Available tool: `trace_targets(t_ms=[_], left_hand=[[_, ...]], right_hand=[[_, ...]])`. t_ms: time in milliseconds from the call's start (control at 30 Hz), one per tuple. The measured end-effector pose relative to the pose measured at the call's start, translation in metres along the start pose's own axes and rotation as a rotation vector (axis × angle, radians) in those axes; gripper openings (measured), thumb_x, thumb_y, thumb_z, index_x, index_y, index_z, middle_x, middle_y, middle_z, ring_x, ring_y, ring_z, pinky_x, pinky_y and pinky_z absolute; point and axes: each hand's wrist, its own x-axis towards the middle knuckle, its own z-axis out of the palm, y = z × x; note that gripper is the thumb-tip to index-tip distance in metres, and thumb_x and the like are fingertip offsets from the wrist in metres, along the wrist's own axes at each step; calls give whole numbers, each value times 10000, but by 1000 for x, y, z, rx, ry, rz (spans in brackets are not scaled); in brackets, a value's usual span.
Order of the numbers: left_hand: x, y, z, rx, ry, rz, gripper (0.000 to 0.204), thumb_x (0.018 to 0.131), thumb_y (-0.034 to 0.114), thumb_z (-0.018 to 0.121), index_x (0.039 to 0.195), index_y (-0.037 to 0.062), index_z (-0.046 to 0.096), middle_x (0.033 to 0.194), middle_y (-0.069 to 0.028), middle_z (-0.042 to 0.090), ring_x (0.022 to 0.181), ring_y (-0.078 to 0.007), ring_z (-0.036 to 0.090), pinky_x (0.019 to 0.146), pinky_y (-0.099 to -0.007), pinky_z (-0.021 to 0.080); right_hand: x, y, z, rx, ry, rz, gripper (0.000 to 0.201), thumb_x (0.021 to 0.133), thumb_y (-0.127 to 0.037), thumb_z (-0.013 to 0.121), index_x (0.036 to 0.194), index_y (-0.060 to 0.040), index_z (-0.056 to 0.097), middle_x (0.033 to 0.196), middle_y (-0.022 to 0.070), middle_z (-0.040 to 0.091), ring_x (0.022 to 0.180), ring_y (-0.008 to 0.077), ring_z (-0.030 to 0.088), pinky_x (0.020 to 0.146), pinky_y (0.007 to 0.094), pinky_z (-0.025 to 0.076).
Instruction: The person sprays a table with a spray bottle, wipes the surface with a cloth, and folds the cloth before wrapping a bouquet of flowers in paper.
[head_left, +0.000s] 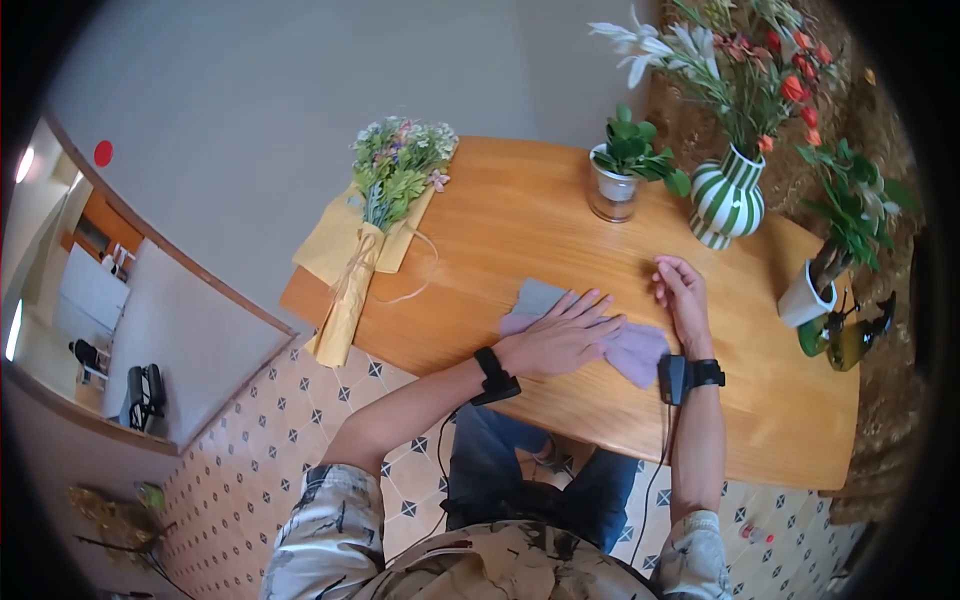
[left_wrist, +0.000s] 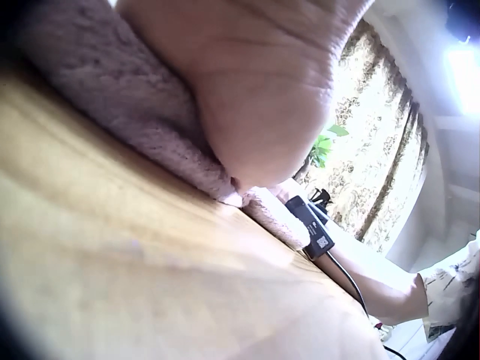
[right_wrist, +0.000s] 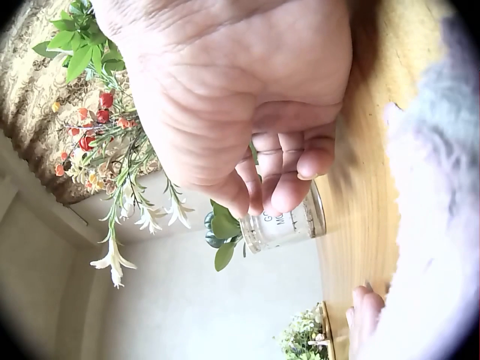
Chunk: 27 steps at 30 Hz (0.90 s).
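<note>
My left hand (head_left: 562,336) lies with spread, straight fingers on a soft lavender and grey cloth (head_left: 637,352), pressing it against the wooden table (head_left: 480,220). The cloth's grey part sticks out beyond the fingertips. In the left wrist view, the heel of this hand (left_wrist: 262,127) rests on the fluffy fabric (left_wrist: 127,105). To the right of the cloth, my right hand (head_left: 684,300) rests by its outer side at the tabletop, holding nothing. Its fingers (right_wrist: 289,169) hang loosely curled in the right wrist view, with the cloth alongside.
A paper-wrapped bouquet (head_left: 400,175) lies at the table's left edge. Toward the back stand a small plant in a glass (head_left: 612,190) and a green-striped vase (head_left: 728,198) of flowers. At the right are a white pot (head_left: 806,296) and a dark glossy object (head_left: 850,340).
</note>
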Motion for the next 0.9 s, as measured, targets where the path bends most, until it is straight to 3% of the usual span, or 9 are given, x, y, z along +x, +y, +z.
trace_targets(t_ms=[333, 433, 500, 600, 833, 900], left_hand=[[32, -22, 16, 45, 107, -126, 542, 994, 360, 334, 1447, 66, 293, 1502, -233, 229, 1411, -396, 153, 1134, -515, 118], [32, -18, 5, -38, 117, -107, 643, 969, 460, 374, 1459, 58, 265, 1511, -246, 194, 1421, -398, 109, 1141, -504, 94], [6, -16, -16, -50, 39, -264, 821, 902, 594, 439, 1475, 49, 218, 1521, -262, 142, 1430, -395, 53, 1148, -490, 58], [-19, -29, -29, 22, -39, -315, 948, 842, 672, 477, 1485, 43, 177, 1528, -275, 85, 1434, -391, 15, 1149, -483, 34], [-70, -43, -27, -18, -54, -309, 957, 814, 674, 530, 1497, 102, 179, 1533, -275, 29, 1436, -386, 3, 1145, -483, 31], [-72, -42, -25, -36, -58, -298, 964, 795, 679, 555, 1499, 130, 191, 1532, -276, 26, 1437, -382, -3, 1144, -478, 31]], right_hand=[[-4, -2, -1, -11, 47, -29, 196, 917, -195, 609, 1034, -40, 627, 780, -9, 599, 566, 38, 503, 468, 178, 362], [-3, 0, -14, 4, 118, -91, 183, 921, -195, 603, 1015, -41, 633, 759, -10, 596, 560, 37, 498, 464, 180, 360], [-1, 8, -15, -10, 141, -127, 179, 921, -199, 605, 996, -41, 639, 745, -10, 597, 557, 35, 494, 464, 180, 361], [-4, 4, -9, -29, 156, -114, 176, 917, -207, 612, 984, -47, 644, 747, -7, 606, 556, 35, 496, 469, 182, 368], [-9, 0, -6, -126, 70, -49, 190, 899, -199, 637, 1006, -42, 644, 755, -8, 615, 609, 34, 521, 519, 183, 398], [-14, -5, -6, -261, -54, -90, 205, 892, -186, 645, 1028, -32, 646, 766, -9, 616, 670, 38, 532, 582, 185, 419]])
